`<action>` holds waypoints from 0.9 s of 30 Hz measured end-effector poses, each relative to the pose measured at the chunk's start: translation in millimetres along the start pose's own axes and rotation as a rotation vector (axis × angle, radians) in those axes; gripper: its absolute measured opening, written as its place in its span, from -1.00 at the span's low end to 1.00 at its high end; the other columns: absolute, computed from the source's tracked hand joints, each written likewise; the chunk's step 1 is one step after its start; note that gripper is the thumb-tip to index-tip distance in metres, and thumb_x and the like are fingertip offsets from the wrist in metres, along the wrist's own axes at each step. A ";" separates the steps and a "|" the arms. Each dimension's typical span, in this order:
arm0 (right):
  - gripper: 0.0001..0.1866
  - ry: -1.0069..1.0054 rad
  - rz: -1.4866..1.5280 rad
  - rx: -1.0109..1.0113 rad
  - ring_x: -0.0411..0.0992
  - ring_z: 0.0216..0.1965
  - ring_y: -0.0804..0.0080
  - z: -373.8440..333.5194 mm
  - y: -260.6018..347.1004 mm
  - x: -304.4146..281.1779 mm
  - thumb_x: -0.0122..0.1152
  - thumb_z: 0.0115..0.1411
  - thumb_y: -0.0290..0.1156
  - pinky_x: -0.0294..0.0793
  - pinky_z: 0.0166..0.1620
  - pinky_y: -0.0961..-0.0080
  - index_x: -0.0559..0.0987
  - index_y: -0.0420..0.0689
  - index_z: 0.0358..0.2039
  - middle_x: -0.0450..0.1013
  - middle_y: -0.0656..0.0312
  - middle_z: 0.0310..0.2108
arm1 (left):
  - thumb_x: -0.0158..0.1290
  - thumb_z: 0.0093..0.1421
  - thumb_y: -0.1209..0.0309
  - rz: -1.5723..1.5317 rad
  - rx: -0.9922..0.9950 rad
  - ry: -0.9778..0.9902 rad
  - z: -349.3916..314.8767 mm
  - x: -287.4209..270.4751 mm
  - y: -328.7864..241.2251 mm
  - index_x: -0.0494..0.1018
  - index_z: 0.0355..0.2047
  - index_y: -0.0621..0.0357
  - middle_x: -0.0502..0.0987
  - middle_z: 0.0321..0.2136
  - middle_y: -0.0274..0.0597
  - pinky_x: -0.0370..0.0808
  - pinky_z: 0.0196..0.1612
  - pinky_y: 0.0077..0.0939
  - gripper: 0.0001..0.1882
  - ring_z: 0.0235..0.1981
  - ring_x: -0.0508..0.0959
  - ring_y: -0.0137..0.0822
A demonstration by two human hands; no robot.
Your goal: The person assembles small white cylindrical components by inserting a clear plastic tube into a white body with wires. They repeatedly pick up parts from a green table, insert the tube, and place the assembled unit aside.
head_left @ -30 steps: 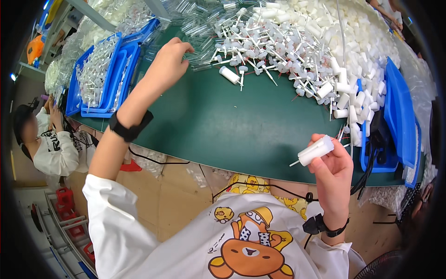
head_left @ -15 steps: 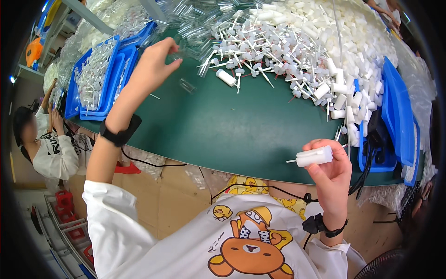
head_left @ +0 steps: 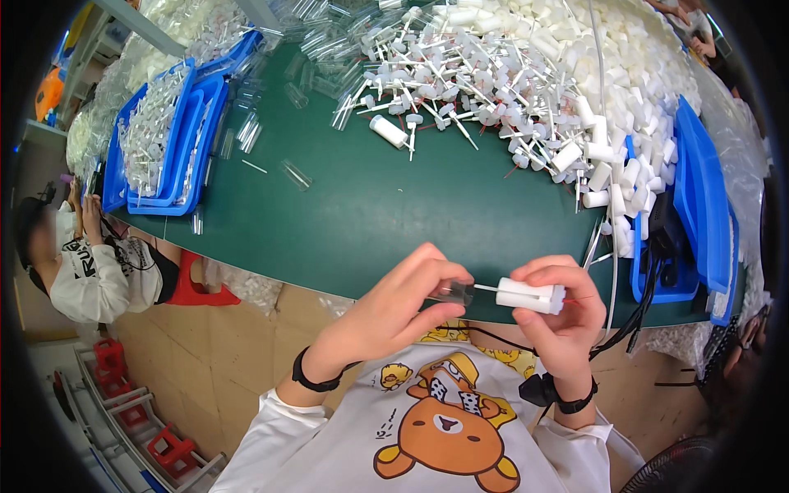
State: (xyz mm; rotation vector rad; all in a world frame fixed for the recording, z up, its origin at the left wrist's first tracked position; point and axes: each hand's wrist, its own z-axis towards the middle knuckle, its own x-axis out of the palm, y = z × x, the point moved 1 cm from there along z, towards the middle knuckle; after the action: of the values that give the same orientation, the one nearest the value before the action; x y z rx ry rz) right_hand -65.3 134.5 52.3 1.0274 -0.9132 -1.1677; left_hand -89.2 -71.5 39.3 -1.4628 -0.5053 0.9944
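In front of my chest, my left hand (head_left: 403, 300) pinches a short clear plastic tube (head_left: 457, 292), its fingers round the tube. My right hand (head_left: 567, 308) grips a white plastic cylinder (head_left: 526, 296) with a ridged cap at its right end and a slot along its side. A thin white stem (head_left: 485, 287) sticks out of the cylinder's left end and reaches the open mouth of the tube. The two parts are lined up nearly level, with the cylinder's body still outside the tube. Both hands are just over the table's near edge.
On the green table (head_left: 353, 222) lie a heap of white stemmed parts (head_left: 477, 82), a pile of white cylinders (head_left: 567, 33) and scattered clear tubes (head_left: 251, 131). Blue trays (head_left: 177, 148) stand left, a blue bin (head_left: 703, 205) right. A white cable (head_left: 604, 99) hangs down. A co-worker (head_left: 94, 255) sits at left.
My left hand has come from the tubes at the far left to my right hand, bringing a clear tube. My right hand has shifted slightly left and down with the cylinder.
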 end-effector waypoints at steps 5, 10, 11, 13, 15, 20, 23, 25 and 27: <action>-0.65 0.119 -0.140 -0.026 0.44 -0.17 0.33 1.4 -7.7 3.5 0.23 -0.07 -0.71 0.46 -0.19 0.52 0.44 -0.28 -0.21 0.41 0.02 -0.20 | 0.06 0.12 0.46 -0.027 0.006 0.014 0.8 8.5 1.5 0.33 -0.18 0.23 0.30 -0.41 -0.17 0.35 -0.33 -0.46 -0.74 -0.42 0.38 -0.27; -0.66 0.212 -0.229 0.012 0.46 -0.22 0.32 7.3 -7.9 -1.0 0.21 -0.08 -0.74 0.48 -0.20 0.50 0.46 -0.29 -0.23 0.45 0.03 -0.24 | 0.12 0.06 0.44 0.238 0.053 0.042 2.7 7.7 2.8 0.36 -0.18 0.25 0.34 -0.49 -0.17 0.35 -0.37 -0.42 -0.69 -0.46 0.38 -0.24; -0.66 0.246 -0.247 0.029 0.47 -0.23 0.33 8.2 -7.5 -0.9 0.21 -0.08 -0.74 0.48 -0.20 0.50 0.47 -0.29 -0.23 0.45 0.04 -0.25 | 0.13 0.05 0.42 0.295 0.087 0.027 3.4 7.2 3.4 0.36 -0.19 0.26 0.34 -0.50 -0.17 0.34 -0.37 -0.40 -0.68 -0.47 0.38 -0.22; -0.67 0.179 -0.175 0.075 0.47 -0.21 0.34 7.0 -9.9 2.9 0.21 -0.08 -0.74 0.48 -0.19 0.51 0.48 -0.28 -0.23 0.45 0.05 -0.24 | 0.15 0.03 0.38 0.410 0.159 -0.002 5.4 6.4 4.2 0.36 -0.21 0.27 0.34 -0.51 -0.16 0.34 -0.37 -0.37 -0.65 -0.47 0.37 -0.17; -0.68 0.118 -0.098 0.109 0.46 -0.19 0.34 5.8 -14.0 8.6 0.20 -0.07 -0.75 0.47 -0.16 0.51 0.48 -0.28 -0.23 0.45 0.06 -0.24 | 0.12 0.06 0.35 0.331 0.144 0.016 4.6 5.2 4.5 0.35 -0.23 0.27 0.36 -0.49 -0.16 0.34 -0.33 -0.38 -0.68 -0.45 0.39 -0.18; -0.72 0.049 0.002 0.096 0.42 -0.12 0.32 3.8 -23.5 25.5 0.18 -0.01 -0.74 0.42 -0.06 0.46 0.44 -0.29 -0.24 0.44 0.05 -0.21 | 0.13 0.04 0.30 0.210 0.071 0.007 -2.2 4.9 12.7 0.35 -0.24 0.25 0.36 -0.48 -0.17 0.32 -0.30 -0.39 -0.65 -0.42 0.38 -0.19; -0.72 0.075 0.162 0.144 0.41 -0.11 0.31 7.2 -30.8 32.1 0.16 0.02 -0.74 0.41 -0.05 0.44 0.40 -0.30 -0.22 0.43 0.05 -0.20 | 0.17 0.00 0.25 0.273 0.065 -0.046 -9.1 1.3 14.6 0.36 -0.21 0.22 0.38 -0.38 -0.19 0.29 -0.24 -0.33 -0.59 -0.36 0.37 -0.19; -0.72 0.084 0.174 0.187 0.41 -0.12 0.32 4.5 -32.5 35.4 0.13 0.04 -0.74 0.42 -0.06 0.43 0.39 -0.30 -0.20 0.43 0.05 -0.20 | 0.20 -0.03 0.23 0.507 0.132 -0.156 -10.5 -9.0 4.2 0.37 -0.20 0.19 0.38 -0.29 -0.20 0.27 -0.20 -0.29 -0.56 -0.30 0.36 -0.19; -0.71 0.048 0.227 0.229 0.41 -0.12 0.33 2.0 -33.3 36.3 0.11 0.05 -0.75 0.42 -0.05 0.42 0.37 -0.30 -0.19 0.43 0.04 -0.21 | 0.09 0.03 0.03 0.506 0.009 -0.295 -27.1 -20.5 3.8 0.40 -0.15 0.17 0.34 -0.10 -0.12 0.23 -0.01 -0.23 -0.49 -0.08 0.33 -0.12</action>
State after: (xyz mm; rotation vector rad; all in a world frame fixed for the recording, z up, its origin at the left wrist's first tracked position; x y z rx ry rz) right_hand -70.3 95.6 22.4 1.0975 -1.1130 -0.8592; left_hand -79.2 -104.2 38.6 -1.4749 -0.3413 1.6257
